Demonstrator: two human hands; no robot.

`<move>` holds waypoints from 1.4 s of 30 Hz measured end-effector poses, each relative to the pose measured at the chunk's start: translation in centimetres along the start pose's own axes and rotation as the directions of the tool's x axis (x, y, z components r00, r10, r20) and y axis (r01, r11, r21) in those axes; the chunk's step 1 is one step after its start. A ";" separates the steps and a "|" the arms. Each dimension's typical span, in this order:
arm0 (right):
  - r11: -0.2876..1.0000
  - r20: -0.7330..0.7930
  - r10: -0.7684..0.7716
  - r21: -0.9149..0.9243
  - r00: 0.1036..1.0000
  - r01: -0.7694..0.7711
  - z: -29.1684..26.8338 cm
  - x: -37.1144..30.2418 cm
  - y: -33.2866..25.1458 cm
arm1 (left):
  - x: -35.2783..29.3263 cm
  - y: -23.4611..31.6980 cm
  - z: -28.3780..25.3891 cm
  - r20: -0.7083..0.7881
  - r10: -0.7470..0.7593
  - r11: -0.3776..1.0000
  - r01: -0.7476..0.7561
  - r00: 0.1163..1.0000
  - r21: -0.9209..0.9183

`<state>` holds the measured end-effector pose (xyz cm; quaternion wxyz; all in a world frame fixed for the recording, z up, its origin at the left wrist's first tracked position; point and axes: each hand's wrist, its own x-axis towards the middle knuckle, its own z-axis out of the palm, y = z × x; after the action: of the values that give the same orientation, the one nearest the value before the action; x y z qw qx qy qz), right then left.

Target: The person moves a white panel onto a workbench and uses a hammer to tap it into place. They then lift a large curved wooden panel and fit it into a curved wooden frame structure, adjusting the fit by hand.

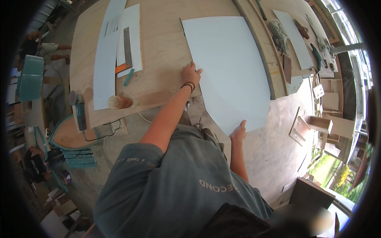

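A large white sheet [234, 67] lies over the wooden worktable [162, 47], its near end jutting past the table's front edge. My left hand [191, 75] is closed at the sheet's left edge, the thumb on its surface; some of its fingers are hidden. At the near overhanging edge, my right hand [239, 131] grips the sheet with the thumb on top and the other fingers hidden underneath. Left of the sheet are a try square [127, 47] with an orange stock, white strips [106, 65] and a small teal piece [129, 77].
A long wooden rail [260, 43] runs along the sheet's right side. Beyond it lie assorted tools and another white strip [293, 39]. A corded sander [79, 111] and a wooden cylinder [120, 102] sit at the table's front left. People work at far left.
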<state>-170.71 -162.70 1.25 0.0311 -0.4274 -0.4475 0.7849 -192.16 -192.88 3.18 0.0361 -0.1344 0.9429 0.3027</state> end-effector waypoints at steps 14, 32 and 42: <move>1.000 -0.002 0.023 -0.002 1.000 -0.023 0.4 -0.5 -0.3 | -11.2 -0.5 1.5 -0.012 0.257 0.958 -0.256 0.966 -0.131; 0.986 0.127 0.104 0.118 0.986 -0.119 11.4 6.1 0.2 | -0.5 -0.1 -0.2 0.018 0.136 0.986 -0.137 0.991 0.099; 0.621 -0.019 -0.486 -0.711 0.874 0.330 14.4 2.9 -1.7 | 0.7 1.3 -4.3 0.145 0.039 0.995 -0.051 0.989 0.080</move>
<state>-183.15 -170.15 3.98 0.0952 -0.3742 -0.7854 0.4837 -193.12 -194.47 7.32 0.1024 -0.0892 0.9525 0.2724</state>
